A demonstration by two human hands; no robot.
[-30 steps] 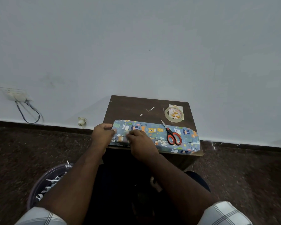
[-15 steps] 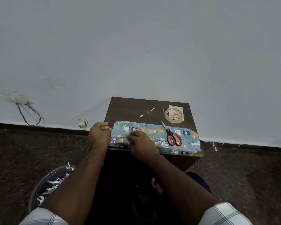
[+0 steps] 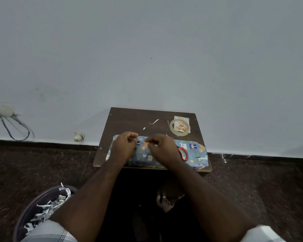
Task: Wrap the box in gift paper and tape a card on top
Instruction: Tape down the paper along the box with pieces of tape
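Note:
Blue gift paper (image 3: 194, 149) with cartoon animals lies across the front of a small dark wooden table (image 3: 128, 117). The box is hidden under the paper and my hands. My left hand (image 3: 123, 147) and my right hand (image 3: 162, 148) sit close together on the paper's left half, fingers curled and pinching the paper's far edge. A roll of clear tape (image 3: 179, 127) rests on a small card (image 3: 181, 118) at the table's back right.
Red-handled scissors (image 3: 183, 154) lie on the paper just right of my right hand. Small paper scraps (image 3: 154, 121) lie on the table behind. A bin (image 3: 40, 206) with paper shreds stands on the dark floor at my left. The wall is right behind the table.
Both hands moved from the paper's near left end up to its far edge and closer together; the paper there has been folded over. The camera tilted slightly.

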